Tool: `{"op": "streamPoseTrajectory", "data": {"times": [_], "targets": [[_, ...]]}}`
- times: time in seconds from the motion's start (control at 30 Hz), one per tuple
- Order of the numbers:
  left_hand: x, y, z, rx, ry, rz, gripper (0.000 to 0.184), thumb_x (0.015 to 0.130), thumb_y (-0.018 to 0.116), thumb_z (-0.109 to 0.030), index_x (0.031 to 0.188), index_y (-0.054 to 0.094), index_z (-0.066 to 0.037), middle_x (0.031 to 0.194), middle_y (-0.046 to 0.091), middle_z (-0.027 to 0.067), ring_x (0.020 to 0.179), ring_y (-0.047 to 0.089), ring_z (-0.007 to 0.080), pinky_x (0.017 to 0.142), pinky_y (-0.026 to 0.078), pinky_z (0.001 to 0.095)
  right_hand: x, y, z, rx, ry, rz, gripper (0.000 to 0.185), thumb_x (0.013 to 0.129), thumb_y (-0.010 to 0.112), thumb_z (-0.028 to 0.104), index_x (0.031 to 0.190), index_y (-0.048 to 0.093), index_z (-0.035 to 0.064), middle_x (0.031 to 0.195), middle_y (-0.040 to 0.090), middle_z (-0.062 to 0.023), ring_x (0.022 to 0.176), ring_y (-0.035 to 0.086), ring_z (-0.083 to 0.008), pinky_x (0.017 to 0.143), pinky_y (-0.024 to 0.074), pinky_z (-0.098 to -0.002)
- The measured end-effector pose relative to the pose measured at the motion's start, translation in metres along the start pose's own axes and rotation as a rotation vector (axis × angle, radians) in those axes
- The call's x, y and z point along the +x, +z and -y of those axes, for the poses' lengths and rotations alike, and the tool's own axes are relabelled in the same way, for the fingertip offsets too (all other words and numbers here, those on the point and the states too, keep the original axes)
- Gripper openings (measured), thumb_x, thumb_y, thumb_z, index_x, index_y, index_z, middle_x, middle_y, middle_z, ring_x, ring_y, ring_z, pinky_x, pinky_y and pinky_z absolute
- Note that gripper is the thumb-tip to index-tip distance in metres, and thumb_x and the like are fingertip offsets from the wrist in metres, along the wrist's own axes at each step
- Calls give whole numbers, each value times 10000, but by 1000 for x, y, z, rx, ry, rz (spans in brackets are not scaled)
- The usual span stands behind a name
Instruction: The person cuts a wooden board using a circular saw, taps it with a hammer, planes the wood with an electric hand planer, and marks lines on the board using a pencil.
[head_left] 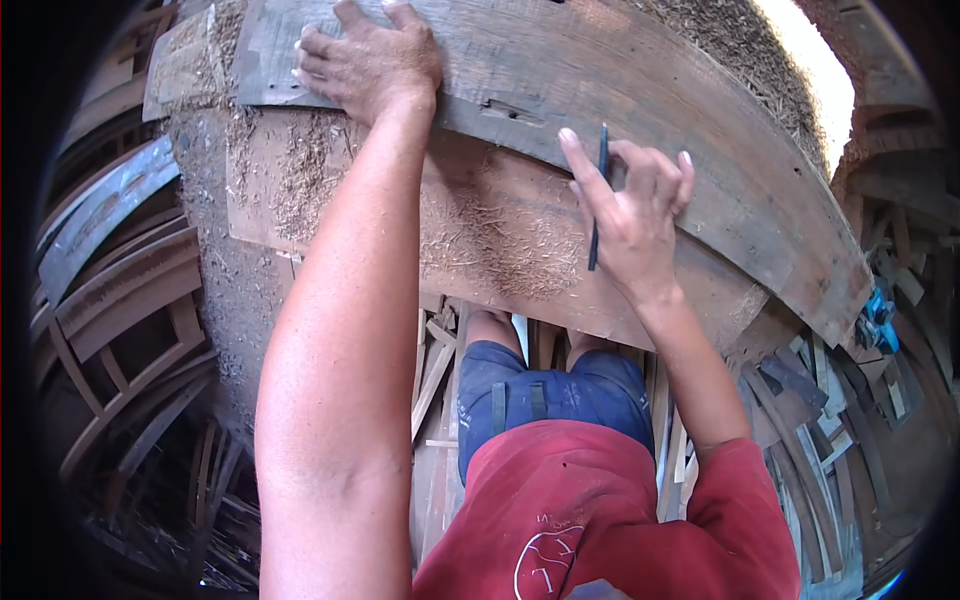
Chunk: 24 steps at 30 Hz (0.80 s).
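My left hand lies on the left end of a long grey-brown wooden plank, its fingers spread over the surface. A dark, thin pencil is held in my right hand, which is raised at the plank's near edge. The index finger of that hand points outward, and the other fingers are loosely bent. Whether the hand touches the plank cannot be made out. A small slot-like hole shows in the plank between my two hands.
Beneath the plank lies a reddish board strewn with wood shavings. Curved wooden pieces are stacked at the left. Loose offcuts and a blue tool are at the right. More shavings are piled behind the plank.
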<state>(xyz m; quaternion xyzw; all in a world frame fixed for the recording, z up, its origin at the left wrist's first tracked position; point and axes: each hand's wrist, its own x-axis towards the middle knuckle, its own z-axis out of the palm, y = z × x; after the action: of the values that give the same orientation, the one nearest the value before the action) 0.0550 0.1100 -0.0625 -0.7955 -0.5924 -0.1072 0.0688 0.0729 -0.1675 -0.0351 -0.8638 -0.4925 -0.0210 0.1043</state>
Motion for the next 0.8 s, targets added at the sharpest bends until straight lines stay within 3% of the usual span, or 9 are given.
{"op": "streamPoseTrajectory", "data": {"times": [0.07, 0.13, 0.17, 0.2, 0.3, 0.4, 0.67, 0.73, 0.8], "targets": [[1, 1, 0, 2, -22, -44, 524, 946, 626, -411, 1365, 599, -99, 1386, 528, 253, 1338, 491, 428, 1137, 384, 553, 7, 0, 5, -22, -24, 18, 468, 907, 685, 188, 1346, 717, 346, 1171, 547, -19, 1157, 501, -220, 1220, 169, -556], [3, 0, 1, -14, -23, -18, 521, 944, 627, -411, 1355, 606, -92, 1386, 532, 249, 1344, 488, 428, 1142, 380, 552, 11, -4, 2, 196, -226, 47, 438, 913, 668, 175, 1306, 736, 355, 1164, 536, -9, 1162, 491, -207, 1214, 202, -518], [3, -1, 0, -22, -35, 4, 522, 943, 624, -413, 1354, 607, -90, 1387, 533, 247, 1349, 484, 428, 1146, 376, 552, 17, -11, 2, 276, -242, 21, 409, 885, 693, 102, 1255, 759, 263, 1091, 607, -23, 1055, 590, -210, 1085, 429, -450], [3, -3, 0, -32, -47, 27, 524, 943, 621, -415, 1353, 608, -89, 1388, 533, 244, 1354, 480, 428, 1151, 371, 551, 18, -10, 1, 276, -249, 28, 409, 885, 693, 102, 1255, 759, 263, 1091, 607, -23, 1055, 590, -210, 1085, 429, -450], [3, 8, 2, -18, -54, 7, 561, 952, 611, -439, 1401, 584, -104, 1445, 513, 244, 1400, 448, 428, 1180, 345, 549, 32, 2, -2, 862, 38, -152, 213, 826, 681, -5, 1037, 700, 15, 844, 731, -122, 690, 726, -259, 622, 585, -351], [1, 10, 3, -24, -67, 29, 590, 960, 606, -461, 1443, 556, -125, 1495, 489, 246, 1438, 418, 424, 1202, 323, 548, 42, 7, 5, 1016, 243, -52, 120, 834, 681, 0, 950, 652, 18, 822, 745, -129, 716, 759, -247, 658, 604, -338], [-1, 0, -1, -38, -45, 33, 591, 964, 598, -476, 1430, 561, -114, 1465, 506, 235, 1403, 443, 418, 1175, 350, 550, 40, 14, 0, 939, 201, -4, 88, 827, 715, 23, 890, 654, 29, 742, 697, -103, 652, 712, -206, 617, 569, -331], [1, 4, 1, -26, -32, 7, 586, 964, 599, -475, 1423, 565, -112, 1462, 508, 235, 1398, 446, 417, 1171, 354, 549, 39, 16, -2, 945, 34, -5, 78, 829, 729, 31, 870, 663, 30, 723, 669, -93, 626, 677, -200, 603, 548, -339], [2, 11, 4, -8, -24, -16, 581, 963, 601, -474, 1416, 569, -111, 1459, 509, 235, 1393, 449, 416, 1167, 358, 548, 40, 15, 1, 1008, 132, 4, 83, 836, 723, 23, 891, 662, 22, 739, 683, -102, 631, 687, -201, 604, 554, -336]]}}
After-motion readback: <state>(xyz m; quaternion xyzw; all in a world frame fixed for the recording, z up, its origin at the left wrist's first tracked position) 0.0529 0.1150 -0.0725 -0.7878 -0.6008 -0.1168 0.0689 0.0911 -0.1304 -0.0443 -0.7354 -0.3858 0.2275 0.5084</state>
